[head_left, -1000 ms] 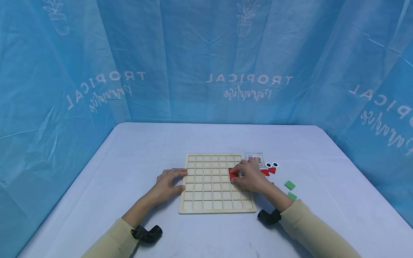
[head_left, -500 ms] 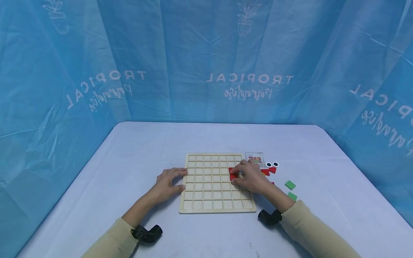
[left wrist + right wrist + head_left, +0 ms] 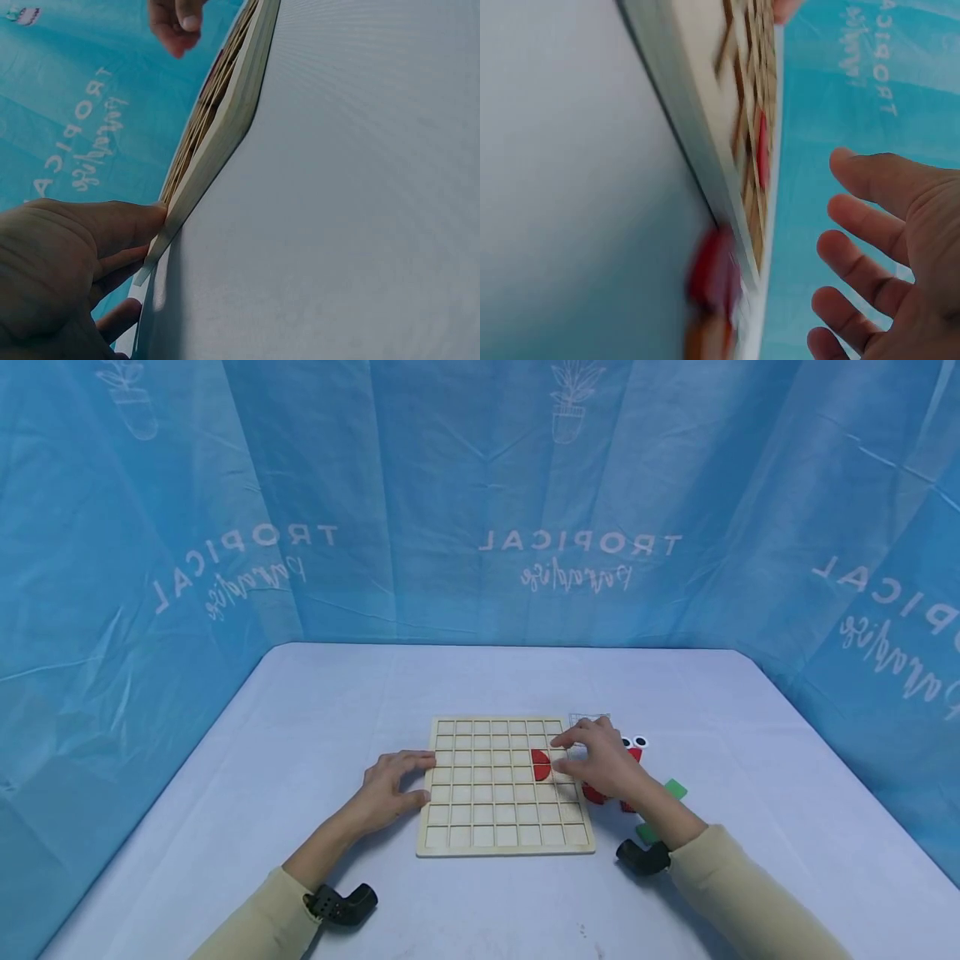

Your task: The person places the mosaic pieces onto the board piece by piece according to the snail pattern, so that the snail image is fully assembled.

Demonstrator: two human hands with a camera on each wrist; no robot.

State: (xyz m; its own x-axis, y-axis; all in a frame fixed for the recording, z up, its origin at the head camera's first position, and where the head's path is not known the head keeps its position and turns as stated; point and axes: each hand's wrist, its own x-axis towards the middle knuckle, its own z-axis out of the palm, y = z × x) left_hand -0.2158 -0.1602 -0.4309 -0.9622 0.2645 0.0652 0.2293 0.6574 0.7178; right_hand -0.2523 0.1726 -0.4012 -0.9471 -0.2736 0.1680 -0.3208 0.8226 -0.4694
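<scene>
A pale wooden grid board [image 3: 483,795] lies on the white table. Two red quarter-round tiles [image 3: 541,765] sit one above the other in its cells, right of the middle. My left hand [image 3: 390,789] rests along the board's left edge, thumb and fingers touching the rim; the left wrist view shows its fingers [image 3: 124,225] against the side. Above the board's right part is my right hand [image 3: 600,760], its fingers spread and nothing between them. In the right wrist view the same hand [image 3: 900,247] hangs clear of the board with fingers apart.
Right of the board lie several loose red pieces [image 3: 595,795], green square tiles [image 3: 676,788] and round eye pieces [image 3: 640,742], some partly behind the right hand. A small printed grid card [image 3: 581,719] is mostly covered by that hand. Blue curtains [image 3: 480,502] surround the table.
My right hand has let go of the red tiles and lifted away to the right, uncovering both. The left hand has stayed at the board's edge.
</scene>
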